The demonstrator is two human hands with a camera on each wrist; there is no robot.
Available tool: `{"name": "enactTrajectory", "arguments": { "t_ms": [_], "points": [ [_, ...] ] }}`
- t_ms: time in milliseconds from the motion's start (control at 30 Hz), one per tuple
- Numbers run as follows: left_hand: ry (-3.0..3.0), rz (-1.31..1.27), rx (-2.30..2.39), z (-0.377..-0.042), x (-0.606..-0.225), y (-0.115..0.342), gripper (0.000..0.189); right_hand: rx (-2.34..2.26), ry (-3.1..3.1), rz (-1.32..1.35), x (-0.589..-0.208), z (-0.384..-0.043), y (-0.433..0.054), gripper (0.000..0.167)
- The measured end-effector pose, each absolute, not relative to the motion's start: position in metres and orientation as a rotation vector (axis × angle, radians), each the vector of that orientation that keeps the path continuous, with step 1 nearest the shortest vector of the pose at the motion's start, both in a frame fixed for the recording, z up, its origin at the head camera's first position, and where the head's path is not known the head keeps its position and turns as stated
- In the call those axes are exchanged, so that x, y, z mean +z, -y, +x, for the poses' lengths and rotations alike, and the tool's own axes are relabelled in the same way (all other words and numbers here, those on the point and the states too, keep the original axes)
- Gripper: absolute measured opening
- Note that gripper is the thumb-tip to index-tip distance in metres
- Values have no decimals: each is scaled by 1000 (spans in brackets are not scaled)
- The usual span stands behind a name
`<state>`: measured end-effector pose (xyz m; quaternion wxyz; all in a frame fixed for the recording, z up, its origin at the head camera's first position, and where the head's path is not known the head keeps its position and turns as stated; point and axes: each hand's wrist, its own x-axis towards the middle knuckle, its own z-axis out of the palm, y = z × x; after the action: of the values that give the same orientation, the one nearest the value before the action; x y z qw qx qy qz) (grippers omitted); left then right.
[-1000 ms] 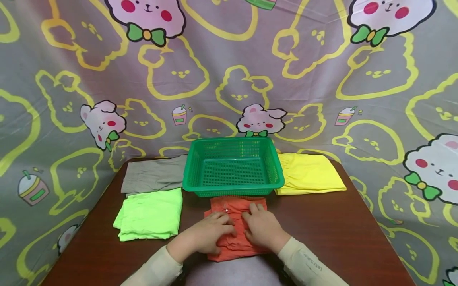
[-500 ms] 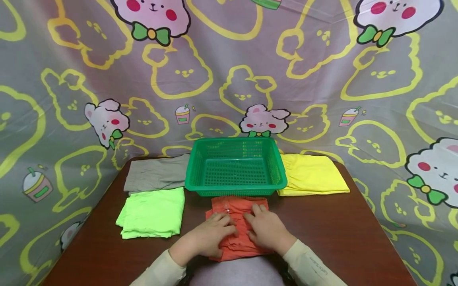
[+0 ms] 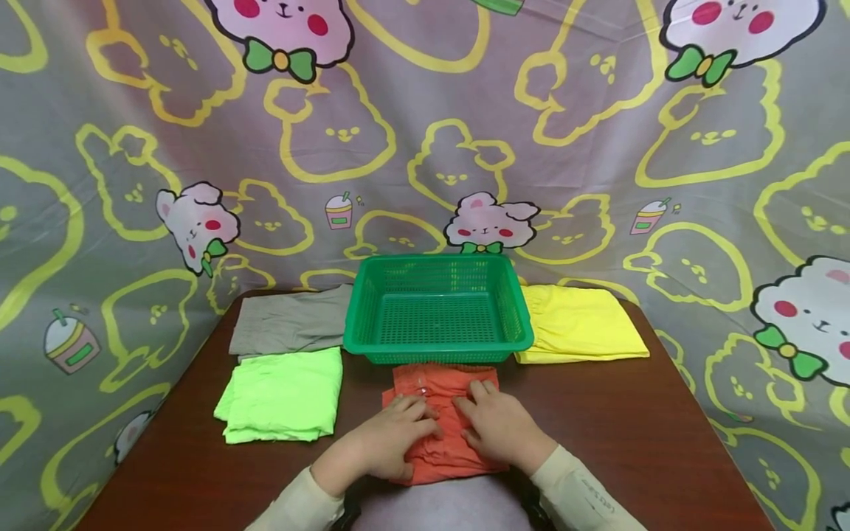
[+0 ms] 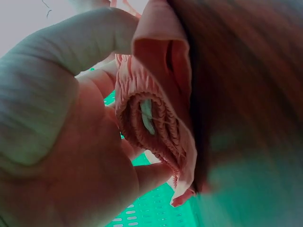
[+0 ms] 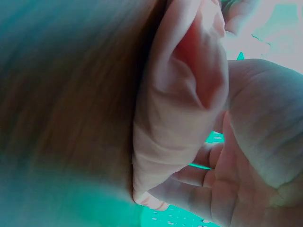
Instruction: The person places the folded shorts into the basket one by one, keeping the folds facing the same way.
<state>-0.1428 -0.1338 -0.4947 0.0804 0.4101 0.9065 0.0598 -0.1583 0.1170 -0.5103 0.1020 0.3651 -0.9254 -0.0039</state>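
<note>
A folded orange garment point(image 3: 443, 466) lies flat on the brown table in front of the green basket point(image 3: 434, 347). My left hand point(image 3: 390, 436) rests on its left part, fingers spread and lightly bent. On the right side, my right hand point(image 3: 501, 428) lies over the garment with its fingertips on the upper surface. In the left wrist view, a gathered elastic edge point(image 4: 132, 78) shows in the folded layers beside the palm. The right wrist view shows a smooth rounded fold of the garment point(image 5: 175, 123) next to the fingers.
A folded neon green garment point(image 3: 285, 398) lies at left, with a grey one point(image 3: 288, 324) behind it. Right of the basket is a folded yellow garment point(image 3: 584, 324) with a gathered edge. A patterned cloth point(image 3: 425, 96) hangs behind the table point(image 3: 631, 442).
Both hands stay on the orange garment in nearly the same pose. The head view has shifted slightly, so the scene sits a little farther right in it.
</note>
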Motion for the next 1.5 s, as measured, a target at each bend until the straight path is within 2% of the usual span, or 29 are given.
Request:
{"name": "enactTrajectory", "arguments": {
  "t_ms": [433, 833, 1267, 1500],
  "points": [
    [-2691, 1268, 222, -146, -491, 130, 62, 49, 2700, 1022, -505, -153, -119, 44],
    [-2573, 1222, 380, -155, -486, 136, 66, 63, 2732, 965, -510, -153, -115, 45],
    [-2672, 1071, 679, -154, -480, 140, 23, 212, 2810, 849, -495, -149, -109, 41],
    [-2866, 1009, 760, -154, -479, 139, 15, 279, 2812, 766, -491, -150, -111, 38]
  ]
}}
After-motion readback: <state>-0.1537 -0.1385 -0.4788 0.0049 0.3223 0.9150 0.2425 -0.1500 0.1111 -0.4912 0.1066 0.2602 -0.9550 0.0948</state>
